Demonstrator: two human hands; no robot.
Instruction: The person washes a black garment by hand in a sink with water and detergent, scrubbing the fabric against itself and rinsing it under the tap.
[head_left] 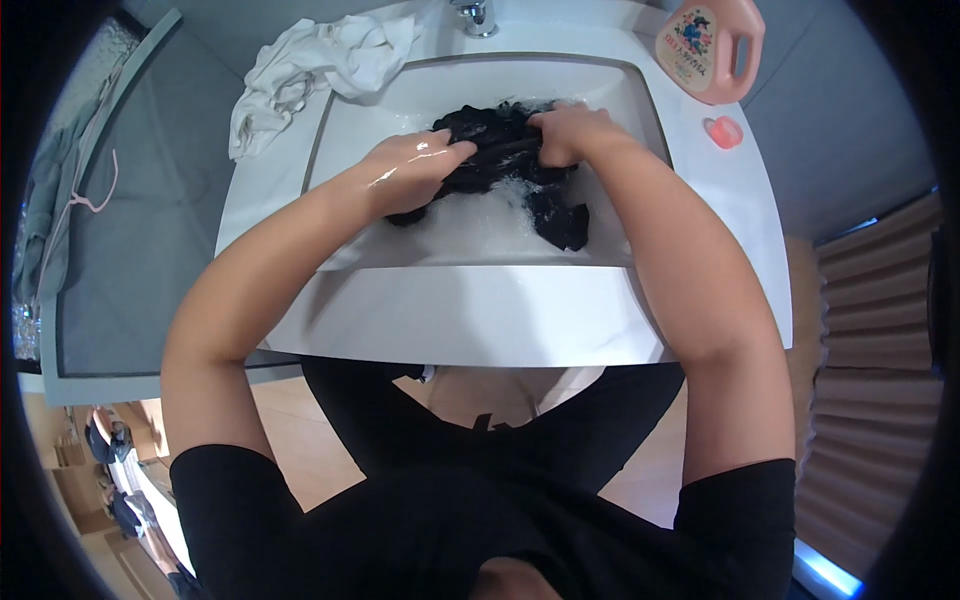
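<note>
A soaked black garment (490,165) lies bunched in the white sink (400,105), partly under cloudy, sudsy water. On its left side my left hand (415,170), wet and shiny, is closed with its fingers gripping the cloth. My right hand (575,132) is closed on the upper right part of the same cloth. Some fingertips of both hands are hidden in the folds. One loose end of the garment trails toward the sink's near right side. What kind of garment it is cannot be made out.
A chrome faucet (477,18) stands behind the sink. White cloth (320,65) is heaped on the counter at back left. At back right are a pink detergent bottle (710,50) and a small pink cap (724,132). A brown pleated curtain (870,370) hangs at right.
</note>
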